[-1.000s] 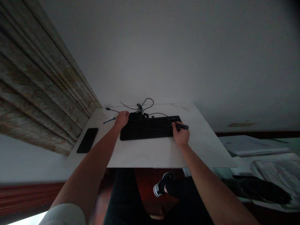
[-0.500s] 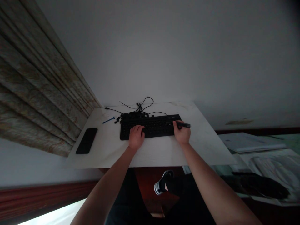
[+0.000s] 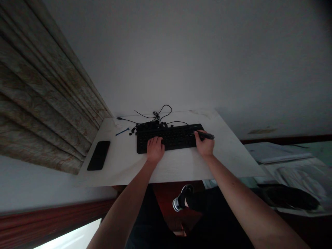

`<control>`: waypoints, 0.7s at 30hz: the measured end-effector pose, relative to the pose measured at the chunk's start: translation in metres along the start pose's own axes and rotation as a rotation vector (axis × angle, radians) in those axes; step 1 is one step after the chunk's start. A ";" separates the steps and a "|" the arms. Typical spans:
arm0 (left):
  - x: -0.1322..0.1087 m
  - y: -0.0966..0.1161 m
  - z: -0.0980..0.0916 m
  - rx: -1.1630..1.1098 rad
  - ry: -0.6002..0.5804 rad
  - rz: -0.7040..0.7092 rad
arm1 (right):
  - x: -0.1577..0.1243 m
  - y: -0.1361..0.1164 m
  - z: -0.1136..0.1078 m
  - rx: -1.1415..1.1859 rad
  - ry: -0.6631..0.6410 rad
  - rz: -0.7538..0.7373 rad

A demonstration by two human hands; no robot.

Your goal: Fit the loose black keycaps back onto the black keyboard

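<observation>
A black keyboard (image 3: 176, 138) lies on the white table. On its left front part rests my left hand (image 3: 155, 149), fingers close together; whether anything is under them is hidden. My right hand (image 3: 205, 144) is closed around a dark-handled tool (image 3: 206, 135) at the keyboard's right end. Thin wire loops at the tool's tip reach left over the keys. Loose black keycaps (image 3: 133, 130) and a dark heap lie along the keyboard's back left edge.
A blue small tool (image 3: 122, 131) lies left of the keycaps. A black phone (image 3: 99, 155) is near the left edge of the white table (image 3: 176, 169). A black cable (image 3: 166, 106) coils behind the keyboard. Curtain (image 3: 52, 93) at left; papers (image 3: 280, 152) at right.
The camera view has shifted slightly, moving the table's contents a little to the right in the picture. My right hand still holds the tool, and my left hand stays on the keyboard.
</observation>
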State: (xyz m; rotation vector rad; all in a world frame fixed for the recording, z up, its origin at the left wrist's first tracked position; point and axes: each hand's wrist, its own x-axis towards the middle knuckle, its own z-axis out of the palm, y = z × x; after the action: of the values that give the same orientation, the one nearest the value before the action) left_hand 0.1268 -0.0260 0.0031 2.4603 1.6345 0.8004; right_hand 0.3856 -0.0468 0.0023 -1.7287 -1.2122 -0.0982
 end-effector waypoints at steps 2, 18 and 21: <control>0.002 -0.001 0.000 -0.029 -0.003 -0.026 | -0.001 -0.016 0.001 0.024 -0.024 0.002; 0.003 -0.002 -0.004 -0.108 -0.038 -0.044 | 0.003 -0.130 0.048 0.040 -0.748 0.060; 0.003 -0.003 -0.003 -0.094 -0.044 -0.043 | 0.004 -0.136 0.045 0.013 -0.774 0.044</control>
State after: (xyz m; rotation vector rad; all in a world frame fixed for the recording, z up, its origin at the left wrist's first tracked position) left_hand 0.1236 -0.0226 0.0060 2.3538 1.5907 0.7926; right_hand 0.2659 -0.0085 0.0707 -1.8365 -1.7042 0.6598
